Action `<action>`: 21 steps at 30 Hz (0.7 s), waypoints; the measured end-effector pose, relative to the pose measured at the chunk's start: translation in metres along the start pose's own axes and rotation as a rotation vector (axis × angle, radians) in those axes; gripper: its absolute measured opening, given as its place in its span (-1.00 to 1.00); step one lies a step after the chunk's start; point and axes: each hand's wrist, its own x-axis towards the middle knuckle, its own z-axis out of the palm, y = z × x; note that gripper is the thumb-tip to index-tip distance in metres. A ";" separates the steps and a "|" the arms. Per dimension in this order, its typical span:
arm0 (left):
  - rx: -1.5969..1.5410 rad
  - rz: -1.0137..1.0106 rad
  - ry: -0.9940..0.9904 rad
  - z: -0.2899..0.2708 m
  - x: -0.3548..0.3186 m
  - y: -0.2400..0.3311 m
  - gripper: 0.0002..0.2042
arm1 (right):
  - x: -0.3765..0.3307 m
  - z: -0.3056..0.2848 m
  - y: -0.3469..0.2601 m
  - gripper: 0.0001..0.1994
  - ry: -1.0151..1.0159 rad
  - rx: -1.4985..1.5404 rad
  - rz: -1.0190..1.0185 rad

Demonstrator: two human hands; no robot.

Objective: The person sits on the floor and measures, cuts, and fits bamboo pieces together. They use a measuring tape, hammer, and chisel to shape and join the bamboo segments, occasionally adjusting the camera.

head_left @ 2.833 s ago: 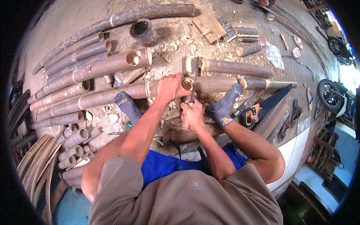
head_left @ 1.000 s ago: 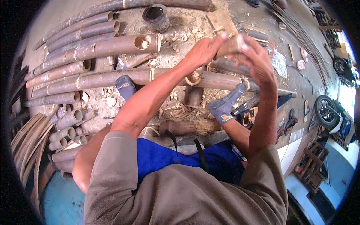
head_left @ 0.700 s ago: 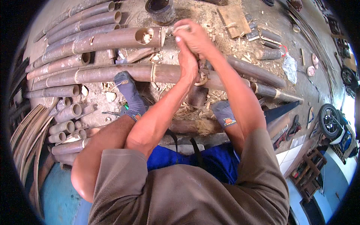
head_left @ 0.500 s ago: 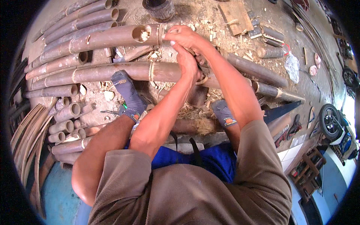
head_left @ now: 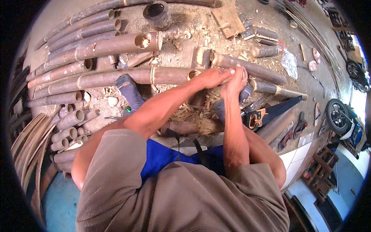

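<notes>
Seen from above, a seated person is shown working over a dirt floor strewn with bamboo. At the far left, a stack of long bamboo poles (head_left: pixel 77 50) is laid side by side, with short cut tubes (head_left: pixel 69 120) bundled below them. Nearer the middle, one long bamboo pole (head_left: pixel 127 76) lies across in front of the knees, its open cut end (head_left: pixel 193 73) just beside the hands.

The left hand (head_left: pixel 212 76) is stretched out past that cut end, its fingers curled in a loose grasp; what is held cannot be told. The right hand (head_left: pixel 235 82) is pressed against it, fingers clenched around something hidden in the palm.

Compared with half a second earlier, both hands have been lowered and brought closer to the body, away from the upper poles. The work appears to have shifted to the near pole's end.

To the right, a handsaw (head_left: pixel 266 114) lies on the ground, well apart from the hands.
</notes>
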 end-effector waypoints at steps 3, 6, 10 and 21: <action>-0.137 -0.241 -0.071 -0.039 0.010 0.020 -0.08 | 0.018 0.037 0.003 -0.63 -0.033 -0.015 0.004; -0.108 -0.170 0.108 -0.053 0.028 0.016 -0.10 | 0.044 0.074 0.011 -0.67 -0.057 -0.012 0.016; -0.120 -0.184 0.395 -0.068 0.014 -0.010 -0.08 | 0.039 0.114 0.023 -0.73 -0.297 -0.071 0.142; -0.108 0.063 0.744 -0.038 -0.024 -0.057 -0.44 | 0.003 0.132 0.047 -0.80 -0.848 -0.436 0.147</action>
